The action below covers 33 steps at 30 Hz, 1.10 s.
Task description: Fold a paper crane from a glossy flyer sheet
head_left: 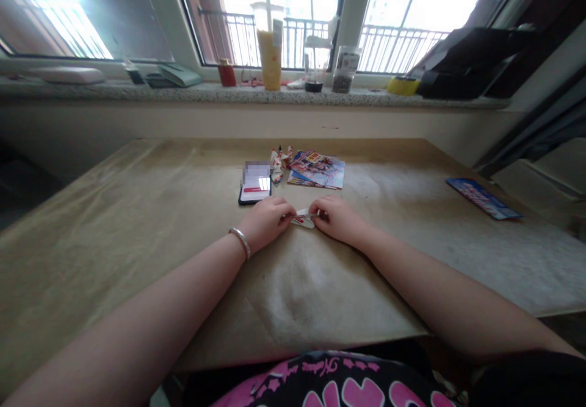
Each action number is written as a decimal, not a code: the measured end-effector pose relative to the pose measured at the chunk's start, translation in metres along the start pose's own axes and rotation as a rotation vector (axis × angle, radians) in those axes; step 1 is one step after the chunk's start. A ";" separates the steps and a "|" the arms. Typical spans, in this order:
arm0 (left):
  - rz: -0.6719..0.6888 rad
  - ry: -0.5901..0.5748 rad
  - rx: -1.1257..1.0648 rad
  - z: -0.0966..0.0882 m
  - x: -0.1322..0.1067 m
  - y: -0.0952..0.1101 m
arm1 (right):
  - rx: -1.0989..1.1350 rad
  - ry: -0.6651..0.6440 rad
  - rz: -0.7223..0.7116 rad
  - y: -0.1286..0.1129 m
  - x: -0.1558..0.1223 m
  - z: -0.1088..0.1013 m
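Note:
My left hand (266, 219), with a silver bracelet on its wrist, and my right hand (337, 218) meet at the middle of the table. Both pinch a small folded piece of white and red paper (304, 218) lying on the brown paper table cover (137, 230). Fingers of both hands are curled closed on the paper, which is largely hidden between them. Just beyond my left hand lies a phone (255, 185) with a lit screen. Next to the phone sit folded paper shapes (280, 162) and a stack of colourful printed sheets (317, 170).
A blue printed card (483, 198) lies at the table's right. The stone windowsill (137, 91) behind holds an orange drink cup (270, 59), a red jar (226, 72), a jar (345, 68), a yellow object (403, 85) and a dark device (467, 62).

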<state>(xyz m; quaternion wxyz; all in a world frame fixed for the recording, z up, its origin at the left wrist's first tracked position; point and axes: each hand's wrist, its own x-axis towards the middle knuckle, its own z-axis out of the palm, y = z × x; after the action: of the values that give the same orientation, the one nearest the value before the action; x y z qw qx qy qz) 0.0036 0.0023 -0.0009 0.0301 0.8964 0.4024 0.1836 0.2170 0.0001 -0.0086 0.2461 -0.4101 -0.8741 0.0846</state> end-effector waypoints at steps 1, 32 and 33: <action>0.007 -0.002 0.010 0.000 0.000 0.001 | -0.019 -0.009 -0.019 -0.002 0.000 -0.001; -0.062 -0.095 0.334 -0.016 -0.004 0.013 | -0.354 -0.184 0.219 -0.016 -0.004 -0.019; -0.060 -0.093 0.345 -0.015 -0.004 0.013 | -0.349 -0.186 0.212 -0.015 -0.004 -0.019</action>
<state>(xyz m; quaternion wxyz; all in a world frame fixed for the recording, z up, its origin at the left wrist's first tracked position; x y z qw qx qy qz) 0.0048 -0.0111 0.0146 -0.0999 0.8833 0.4528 0.0695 0.2181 -0.0135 0.0119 0.0793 -0.5264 -0.8465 -0.0051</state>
